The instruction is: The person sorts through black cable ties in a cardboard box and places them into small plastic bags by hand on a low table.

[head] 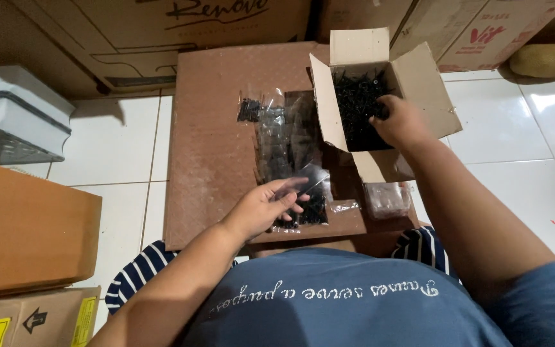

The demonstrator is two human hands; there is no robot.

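An open cardboard box full of black screws stands on a brown board. My right hand reaches into the box, its fingers closed among the screws. My left hand holds a small clear plastic bag with some black screws in it, at the board's near edge. Several more clear bags lie in a pile on the board between my hands, and one small filled bag lies at the pile's far left.
A stack of clear bags lies at the board's near right. Large cardboard boxes line the far side. A grey-white plastic case sits at the left, with a wooden panel below it. White floor tiles spread to the right.
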